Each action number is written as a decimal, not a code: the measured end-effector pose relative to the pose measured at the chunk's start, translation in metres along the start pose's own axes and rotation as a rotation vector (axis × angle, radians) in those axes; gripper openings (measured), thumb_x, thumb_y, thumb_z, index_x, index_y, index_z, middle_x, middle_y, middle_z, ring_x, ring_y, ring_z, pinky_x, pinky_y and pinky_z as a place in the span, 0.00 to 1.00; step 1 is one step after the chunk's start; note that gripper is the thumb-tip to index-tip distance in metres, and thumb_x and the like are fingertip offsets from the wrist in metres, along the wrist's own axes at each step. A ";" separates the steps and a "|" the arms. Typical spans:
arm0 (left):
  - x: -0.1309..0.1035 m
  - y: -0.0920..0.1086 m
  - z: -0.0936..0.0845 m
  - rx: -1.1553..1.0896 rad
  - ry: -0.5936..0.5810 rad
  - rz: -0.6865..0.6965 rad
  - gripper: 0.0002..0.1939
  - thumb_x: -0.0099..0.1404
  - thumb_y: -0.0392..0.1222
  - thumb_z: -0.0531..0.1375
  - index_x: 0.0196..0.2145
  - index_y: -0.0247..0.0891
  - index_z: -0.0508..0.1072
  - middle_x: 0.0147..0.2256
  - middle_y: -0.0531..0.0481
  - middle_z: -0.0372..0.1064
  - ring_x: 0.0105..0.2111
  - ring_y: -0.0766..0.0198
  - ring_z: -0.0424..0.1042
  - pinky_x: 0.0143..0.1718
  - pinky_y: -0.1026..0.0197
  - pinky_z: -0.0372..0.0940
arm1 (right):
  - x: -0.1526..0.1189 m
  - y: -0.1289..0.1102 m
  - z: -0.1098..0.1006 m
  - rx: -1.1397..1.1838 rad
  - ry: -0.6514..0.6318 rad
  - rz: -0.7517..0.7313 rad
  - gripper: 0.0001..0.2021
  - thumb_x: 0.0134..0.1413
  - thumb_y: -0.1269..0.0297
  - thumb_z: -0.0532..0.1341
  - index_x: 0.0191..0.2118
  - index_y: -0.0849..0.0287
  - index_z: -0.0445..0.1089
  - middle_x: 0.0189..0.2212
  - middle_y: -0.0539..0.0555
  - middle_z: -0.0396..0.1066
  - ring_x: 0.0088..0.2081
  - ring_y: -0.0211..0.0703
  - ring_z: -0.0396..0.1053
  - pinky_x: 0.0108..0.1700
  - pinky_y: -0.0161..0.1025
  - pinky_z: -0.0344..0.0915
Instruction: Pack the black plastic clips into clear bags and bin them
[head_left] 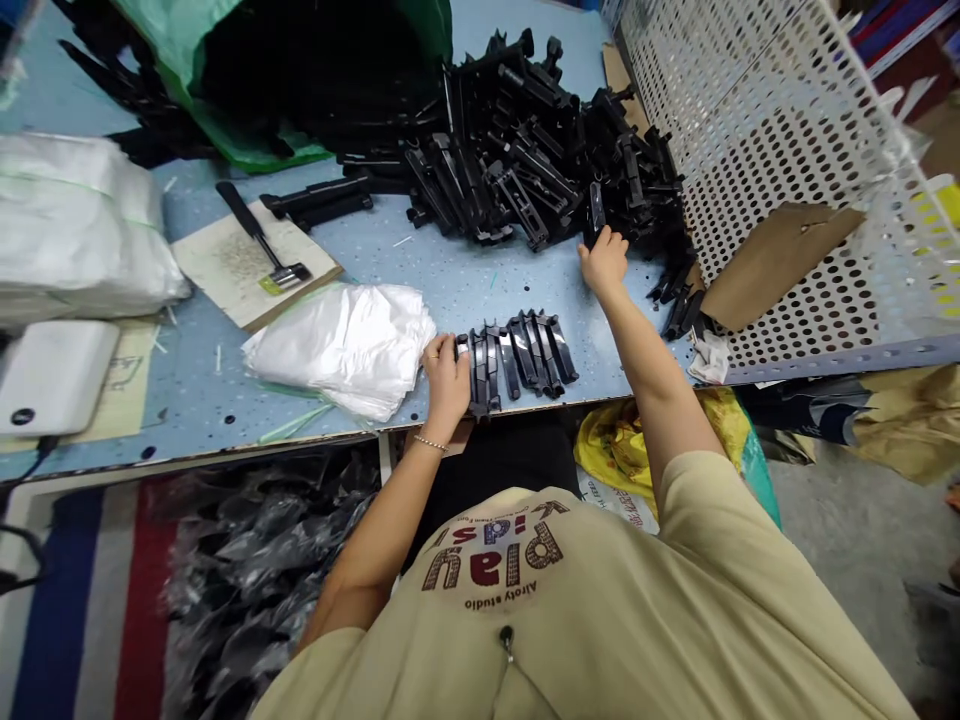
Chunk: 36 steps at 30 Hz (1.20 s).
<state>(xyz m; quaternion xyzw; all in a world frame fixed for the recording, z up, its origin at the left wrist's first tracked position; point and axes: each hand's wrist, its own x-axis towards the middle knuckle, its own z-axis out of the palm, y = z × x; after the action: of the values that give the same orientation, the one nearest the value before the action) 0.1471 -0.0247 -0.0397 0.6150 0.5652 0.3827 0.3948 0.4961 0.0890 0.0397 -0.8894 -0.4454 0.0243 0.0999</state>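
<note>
Several slim black plastic parts (529, 352) stand side by side in a short row near the table's front edge. At the row's left end, my left hand (448, 380) has its fingers bent against the outermost part. My right hand (606, 262) is closed around the lower end of another black plastic part (596, 208), at the front of a large heap of similar black parts (517, 150). To the left of my left hand, and close to it, lies a stack of thin white plastic bags (341, 345).
A small hammer-like tool (281, 270) rests on a wooden board (225, 255). Left are a wrapped white bundle (75, 220) and a white box with a cable (56, 375). A green bag (172, 50) opens behind. A perforated white panel (765, 130) borders the right.
</note>
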 end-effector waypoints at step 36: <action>-0.032 0.096 -0.023 -0.470 -0.359 0.178 0.38 0.74 0.66 0.56 0.73 0.47 0.57 0.74 0.41 0.54 0.74 0.44 0.54 0.75 0.41 0.52 | -0.207 -0.035 -0.036 0.804 -0.243 -0.696 0.29 0.71 0.31 0.42 0.35 0.52 0.59 0.29 0.50 0.61 0.32 0.44 0.63 0.35 0.42 0.62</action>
<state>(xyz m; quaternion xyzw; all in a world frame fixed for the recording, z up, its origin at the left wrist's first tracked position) 0.1615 -0.0601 0.0567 0.6117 0.3264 0.4215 0.5846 0.3491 -0.0610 0.0727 -0.5720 -0.6772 0.2608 0.3823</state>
